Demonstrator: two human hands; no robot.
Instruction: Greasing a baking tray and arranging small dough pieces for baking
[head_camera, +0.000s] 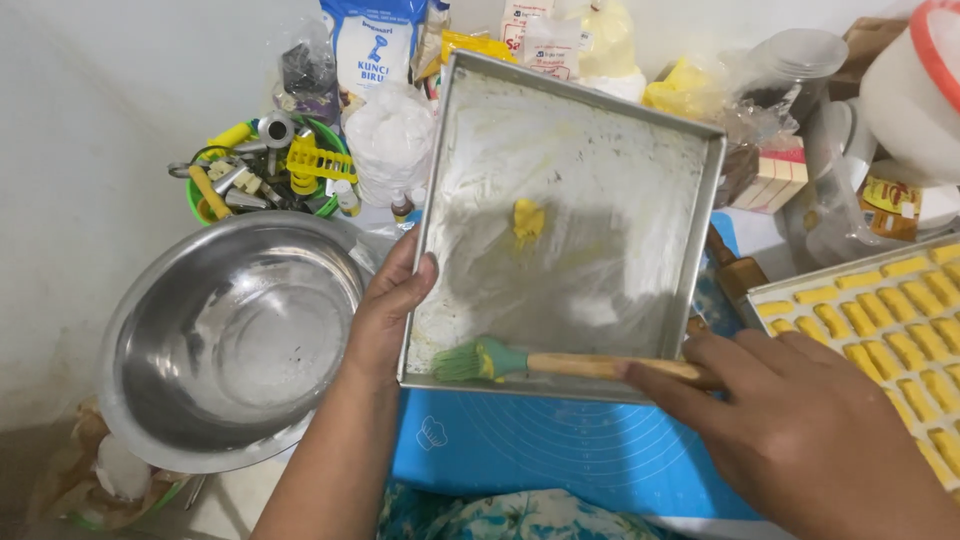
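Above the blue mat (560, 450), held tilted: square metal tray (640, 180), smeared pale with grease, one yellow butter lump (527, 218) stuck near its middle. Gripped at the left rim by the left hand (385, 310), forearm rising from the bottom edge, thumb hooked over the rim onto the inner face, the other fingers hidden behind the tray. Closed on the tray, then, as far as can be seen.

At lower right, the right hand (800, 430), knuckles up, fingers curled shut round the wooden handle of a brush (560, 364). Handle running leftward out of the fingertips, along the tray's lower edge; green bristles resting on the tray floor near its bottom-left corner, close below the left thumb.

To the left, just beside the left wrist: large steel bowl (230, 340), nothing in it that can be made out. To the right, partly behind the right hand: second tray (800, 275), filled with rows of small yellow dough pieces (890, 345). Behind the bowl: green basket (265, 170) holding metal and yellow plastic tools. Along the wall: bags and packets (470, 60), contents unclear.
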